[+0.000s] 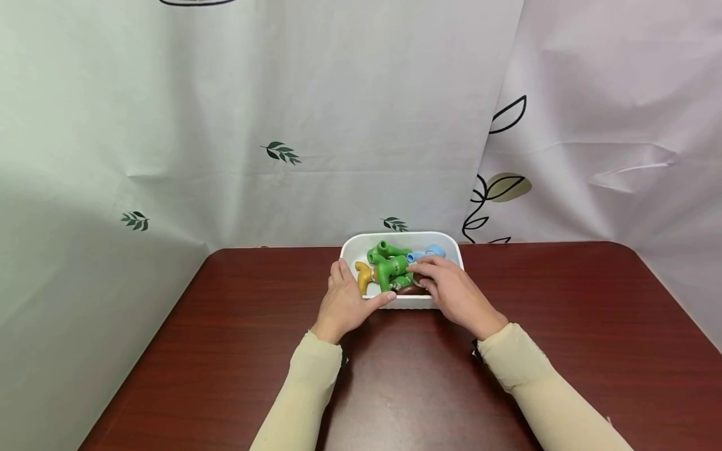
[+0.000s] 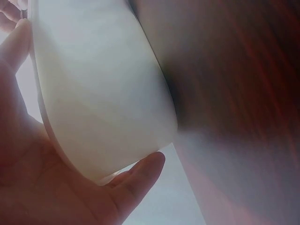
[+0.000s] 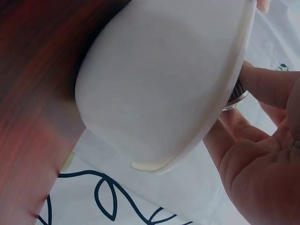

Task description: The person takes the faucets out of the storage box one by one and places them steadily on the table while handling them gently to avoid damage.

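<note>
A white plastic tray (image 1: 407, 303) holds several coloured plastic pieces that look like water taps. Green taps (image 1: 388, 268) lie in the middle, a yellow tap (image 1: 363, 275) at the left, blue ones (image 1: 434, 250) at the back right and a brown piece (image 1: 412, 290) near the front wall. My left hand (image 1: 345, 305) grips the tray's front-left corner, its thumb along the front rim. Over the right side, my right hand (image 1: 455, 293) reaches in. Between its thumb and fingers the right wrist view shows a dark ribbed piece (image 3: 238, 95) with a silvery rim, partly hidden behind the tray wall.
The tray stands at the far edge of a dark red-brown table (image 1: 254, 326). Behind it hangs a pale curtain (image 1: 361, 125) with leaf prints, which also runs along the left side.
</note>
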